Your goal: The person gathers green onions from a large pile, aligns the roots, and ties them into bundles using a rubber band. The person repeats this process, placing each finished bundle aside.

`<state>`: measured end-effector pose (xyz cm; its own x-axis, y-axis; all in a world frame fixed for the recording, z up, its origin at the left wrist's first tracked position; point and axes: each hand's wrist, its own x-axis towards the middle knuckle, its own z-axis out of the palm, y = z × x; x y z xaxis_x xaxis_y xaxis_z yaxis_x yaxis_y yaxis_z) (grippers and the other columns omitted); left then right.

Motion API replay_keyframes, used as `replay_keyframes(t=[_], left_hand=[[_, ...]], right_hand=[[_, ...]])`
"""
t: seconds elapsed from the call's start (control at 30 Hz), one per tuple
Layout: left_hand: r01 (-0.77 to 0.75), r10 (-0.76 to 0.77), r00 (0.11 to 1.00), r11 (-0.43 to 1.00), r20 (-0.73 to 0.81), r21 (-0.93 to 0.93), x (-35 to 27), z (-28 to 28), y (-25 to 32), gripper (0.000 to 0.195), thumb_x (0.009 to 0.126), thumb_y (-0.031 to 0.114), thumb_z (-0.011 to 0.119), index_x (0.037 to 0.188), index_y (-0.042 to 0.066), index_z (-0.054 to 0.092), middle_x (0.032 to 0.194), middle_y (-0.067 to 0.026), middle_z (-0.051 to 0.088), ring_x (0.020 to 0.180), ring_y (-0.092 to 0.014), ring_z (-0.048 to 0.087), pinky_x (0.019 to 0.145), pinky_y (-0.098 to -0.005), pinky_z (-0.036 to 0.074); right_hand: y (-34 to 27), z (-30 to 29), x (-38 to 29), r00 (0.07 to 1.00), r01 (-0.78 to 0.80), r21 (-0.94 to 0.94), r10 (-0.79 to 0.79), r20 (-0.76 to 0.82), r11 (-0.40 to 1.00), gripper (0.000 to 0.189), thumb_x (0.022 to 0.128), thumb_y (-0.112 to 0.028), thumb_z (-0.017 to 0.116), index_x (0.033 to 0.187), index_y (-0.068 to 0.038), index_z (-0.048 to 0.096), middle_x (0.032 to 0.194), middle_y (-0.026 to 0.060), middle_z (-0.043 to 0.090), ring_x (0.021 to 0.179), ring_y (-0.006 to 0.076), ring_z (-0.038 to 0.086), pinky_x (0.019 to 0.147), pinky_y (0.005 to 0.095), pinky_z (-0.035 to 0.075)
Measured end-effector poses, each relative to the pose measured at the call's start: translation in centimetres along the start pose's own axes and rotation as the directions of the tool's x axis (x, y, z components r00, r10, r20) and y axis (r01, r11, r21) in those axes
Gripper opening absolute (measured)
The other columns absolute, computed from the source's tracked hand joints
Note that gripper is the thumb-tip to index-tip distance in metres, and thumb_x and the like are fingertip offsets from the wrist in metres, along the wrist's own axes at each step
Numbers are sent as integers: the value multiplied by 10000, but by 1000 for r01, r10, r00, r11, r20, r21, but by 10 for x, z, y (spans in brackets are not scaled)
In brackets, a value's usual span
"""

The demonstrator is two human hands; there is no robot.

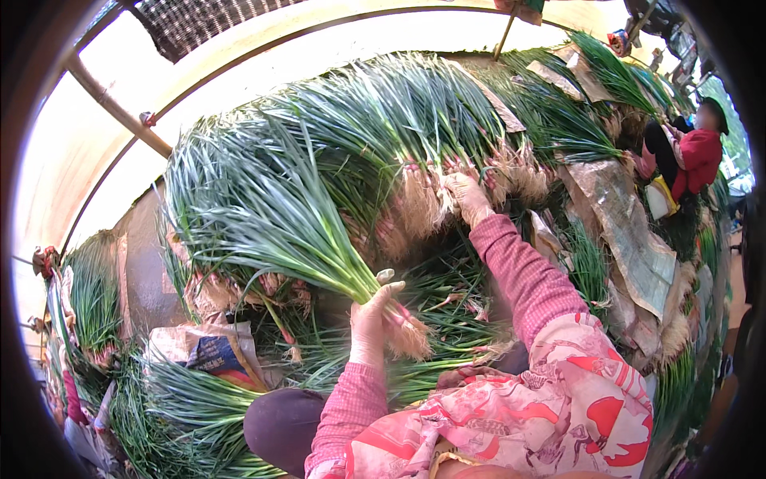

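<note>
My left hand (372,326), in a pale glove, is closed around the lower stems of a bunch of green onions (326,239). Its long leaves fan to the upper left, and the pinkish bases and pale roots stick out below my fist. Farther forward, my gloved right hand (467,194) grips a stalk of green onion (441,170) by its root end, at the edge of a large pile of green onions (371,114). Whether that stalk is free of the pile cannot be made out. Loose green onions (446,317) lie beneath and between my arms.
A printed woven sack (203,347) lies at left, beside more onions (197,401) near my knee (281,422). Worn sheeting (628,221) drapes at right. Another person in red (697,155) sits at far right; a person's red sleeve (73,395) shows at far left. A bamboo pole (114,108) slants across the upper left.
</note>
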<state>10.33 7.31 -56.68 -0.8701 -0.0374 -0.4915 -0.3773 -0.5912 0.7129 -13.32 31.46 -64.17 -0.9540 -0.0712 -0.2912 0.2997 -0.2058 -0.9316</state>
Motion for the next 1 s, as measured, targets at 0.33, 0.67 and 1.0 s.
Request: replay_keyframes(t=[0.33, 0.67, 1.0], left_hand=[[-77, 93, 993, 978, 73, -195, -4, -11, -22, 331, 963, 165, 608, 1214, -50, 606, 784, -119, 681, 521, -179, 624, 491, -254, 500], [-76, 73, 997, 983, -25, -170, -5, -41, -35, 291, 906, 201, 623, 1082, -28, 651, 775, -113, 676, 577, -191, 640, 534, -279, 513], [-144, 147, 989, 986, -35, 81, -19, -22, -15, 241, 939, 124, 602, 962, -113, 638, 644, -137, 647, 428, -203, 576, 462, -342, 511]], right_hand=[[8, 83, -203, 816, 193, -384, 70, 573, 903, 350, 992, -317, 652, 1168, -15, 655, 992, 82, 701, 913, 103, 620, 816, 288, 518], [30, 170, -156, 918, -375, 188, 335, 213, 908, 150, 982, -188, 647, 1073, -82, 590, 905, 19, 668, 763, 175, 680, 651, 341, 612], [12, 170, -174, 998, -50, 304, 38, 43, 951, 93, 1022, -155, 551, 1051, -77, 592, 664, -43, 493, 431, 53, 310, 378, 242, 237]])
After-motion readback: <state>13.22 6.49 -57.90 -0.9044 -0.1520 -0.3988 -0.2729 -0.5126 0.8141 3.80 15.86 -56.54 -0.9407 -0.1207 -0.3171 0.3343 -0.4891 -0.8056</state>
